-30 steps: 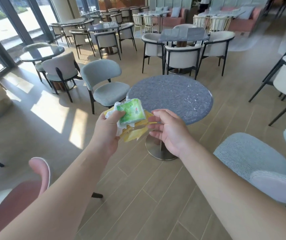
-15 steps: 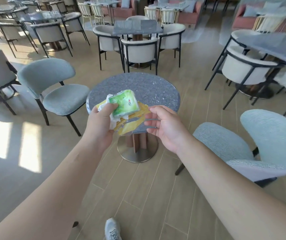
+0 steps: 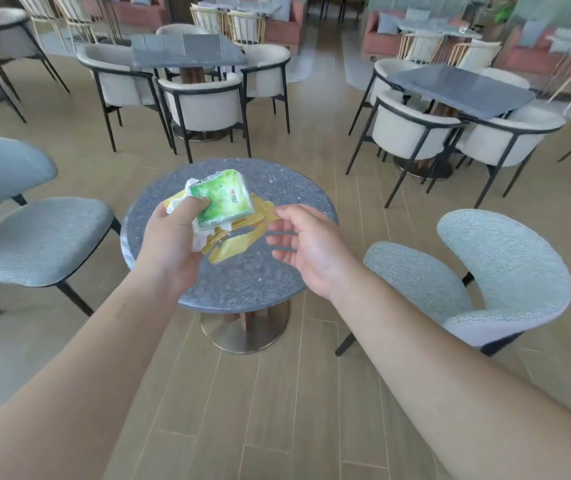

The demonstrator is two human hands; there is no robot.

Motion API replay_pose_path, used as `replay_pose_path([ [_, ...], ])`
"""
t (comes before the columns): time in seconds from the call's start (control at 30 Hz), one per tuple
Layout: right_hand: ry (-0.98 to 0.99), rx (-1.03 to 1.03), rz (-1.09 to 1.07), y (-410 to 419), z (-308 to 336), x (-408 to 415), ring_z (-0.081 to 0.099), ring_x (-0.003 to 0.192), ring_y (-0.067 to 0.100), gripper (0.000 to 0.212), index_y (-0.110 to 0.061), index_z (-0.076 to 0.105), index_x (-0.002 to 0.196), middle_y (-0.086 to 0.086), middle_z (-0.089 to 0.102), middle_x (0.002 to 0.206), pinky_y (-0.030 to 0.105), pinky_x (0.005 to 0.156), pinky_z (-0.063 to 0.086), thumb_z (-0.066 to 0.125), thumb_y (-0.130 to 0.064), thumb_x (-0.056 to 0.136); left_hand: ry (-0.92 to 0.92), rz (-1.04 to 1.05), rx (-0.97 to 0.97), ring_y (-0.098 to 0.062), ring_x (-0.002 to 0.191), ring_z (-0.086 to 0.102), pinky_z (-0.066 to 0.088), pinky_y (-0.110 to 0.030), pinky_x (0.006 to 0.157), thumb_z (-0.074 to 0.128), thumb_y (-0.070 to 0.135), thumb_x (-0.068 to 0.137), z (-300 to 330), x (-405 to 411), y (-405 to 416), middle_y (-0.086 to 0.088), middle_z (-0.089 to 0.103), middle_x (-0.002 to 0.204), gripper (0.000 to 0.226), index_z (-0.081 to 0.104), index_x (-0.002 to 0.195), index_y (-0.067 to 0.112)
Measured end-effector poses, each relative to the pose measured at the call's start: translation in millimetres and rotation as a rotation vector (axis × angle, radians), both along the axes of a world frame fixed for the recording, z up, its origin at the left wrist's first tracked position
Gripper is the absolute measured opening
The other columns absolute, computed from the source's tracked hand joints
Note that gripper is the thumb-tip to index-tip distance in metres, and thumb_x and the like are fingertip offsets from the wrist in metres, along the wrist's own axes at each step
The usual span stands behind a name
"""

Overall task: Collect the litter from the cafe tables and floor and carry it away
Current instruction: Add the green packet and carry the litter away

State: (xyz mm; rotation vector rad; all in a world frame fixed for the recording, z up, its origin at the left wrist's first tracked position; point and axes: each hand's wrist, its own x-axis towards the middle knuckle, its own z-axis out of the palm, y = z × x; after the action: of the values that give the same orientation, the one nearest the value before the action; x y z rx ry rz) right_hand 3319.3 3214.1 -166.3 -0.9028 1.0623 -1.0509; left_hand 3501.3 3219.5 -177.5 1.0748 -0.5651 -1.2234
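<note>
Carrying step. Left hand [image 3: 170,244] pinches litter bundle [image 3: 223,211] at frame centre, above round table [image 3: 242,285]. Right hand [image 3: 306,245] spread, empty, just beside. Next: probably steady bundle, walk off.

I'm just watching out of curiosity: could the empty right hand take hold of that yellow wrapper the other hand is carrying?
Probably yes. The right hand is open, fingers relaxed, right beside the crumpled yellow plastic wrapper that hangs from the left hand, below the green tissue packet. Nothing lies between them.
</note>
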Motion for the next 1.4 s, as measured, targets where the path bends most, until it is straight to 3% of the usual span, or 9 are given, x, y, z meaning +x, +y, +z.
replay_pose_path([
  [0.13,0.004,0.012,0.002,-14,-4,37,0.062,0.063,0.013,0.009,-0.013,0.062,0.099,0.001,0.064,0.08,0.025,0.054,0.049,0.059,-0.018,0.092,-0.002,-0.003,0.003,-0.027,0.089,0.073,0.053,-0.044,0.082,0.064,0.012,0.095,-3,34,-13,-0.005,0.075,0.1,0.015,0.059,0.107,0.018],
  [0.3,-0.013,0.006,0.054,-45,-9,87,0.062,0.065,0.014,0.006,-0.015,0.062,0.095,0.001,0.064,0.078,0.027,0.055,0.048,0.059,-0.018,0.091,0.012,0.043,0.014,-0.022,0.081,0.075,0.056,-0.041,0.079,0.065,0.012,0.093,-7,80,-27,-0.003,0.077,0.092,0.013,0.06,0.103,0.019],
  [0.4,-0.029,0.021,0.106,-67,-14,124,0.061,0.065,0.014,0.009,-0.013,0.061,0.098,0.002,0.063,0.079,0.026,0.054,0.048,0.058,-0.017,0.092,0.007,0.09,0.053,-0.028,0.089,0.072,0.055,-0.046,0.084,0.065,0.012,0.092,-10,116,-37,-0.008,0.075,0.102,0.019,0.059,0.11,0.016],
  [0.53,-0.07,0.045,0.192,-107,-22,184,0.059,0.064,0.014,0.01,-0.011,0.06,0.101,0.003,0.062,0.078,0.025,0.052,0.047,0.056,-0.016,0.093,0.016,0.178,0.092,-0.024,0.079,0.075,0.06,-0.035,0.066,0.065,0.011,0.093,-14,174,-60,-0.007,0.075,0.098,0.019,0.059,0.111,0.016],
  [0.7,-0.121,0.068,0.303,-172,-32,269,0.06,0.064,0.015,0.008,-0.012,0.062,0.097,0.003,0.062,0.079,0.024,0.052,0.048,0.056,-0.017,0.093,-0.059,0.34,0.157,-0.024,0.078,0.075,0.059,-0.037,0.072,0.065,0.013,0.093,-16,250,-101,-0.006,0.075,0.098,0.015,0.06,0.106,0.018],
  [0.8,-0.145,0.1,0.364,-213,-32,315,0.061,0.063,0.014,0.007,-0.013,0.062,0.094,0.003,0.062,0.079,0.024,0.052,0.048,0.056,-0.016,0.093,-0.05,0.436,0.207,-0.019,0.071,0.076,0.06,-0.032,0.058,0.066,0.015,0.094,-11,288,-131,-0.002,0.077,0.087,0.016,0.061,0.108,0.02],
  [0.93,-0.174,0.12,0.434,-261,-24,367,0.06,0.062,0.014,0.009,-0.011,0.061,0.098,0.004,0.061,0.08,0.024,0.053,0.048,0.056,-0.015,0.093,-0.067,0.501,0.227,-0.017,0.066,0.075,0.056,-0.026,0.051,0.066,0.015,0.093,2,332,-167,-0.001,0.076,0.083,0.015,0.062,0.107,0.019],
  [1.13,-0.202,0.092,0.507,-310,-5,422,0.06,0.063,0.014,0.01,-0.01,0.061,0.099,0.004,0.061,0.081,0.025,0.054,0.047,0.055,-0.015,0.093,-0.072,0.544,0.163,-0.022,0.075,0.075,0.06,-0.031,0.061,0.065,0.012,0.094,19,386,-209,-0.009,0.073,0.102,0.017,0.059,0.109,0.017],
  [1.4,-0.208,0.097,0.486,-364,-13,473,0.06,0.061,0.015,0.009,-0.009,0.061,0.098,0.004,0.06,0.078,0.026,0.054,0.047,0.054,-0.013,0.093,-0.082,0.524,0.126,-0.023,0.076,0.075,0.059,-0.031,0.06,0.062,0.011,0.095,11,445,-258,-0.011,0.074,0.101,0.02,0.057,0.114,0.012],
])
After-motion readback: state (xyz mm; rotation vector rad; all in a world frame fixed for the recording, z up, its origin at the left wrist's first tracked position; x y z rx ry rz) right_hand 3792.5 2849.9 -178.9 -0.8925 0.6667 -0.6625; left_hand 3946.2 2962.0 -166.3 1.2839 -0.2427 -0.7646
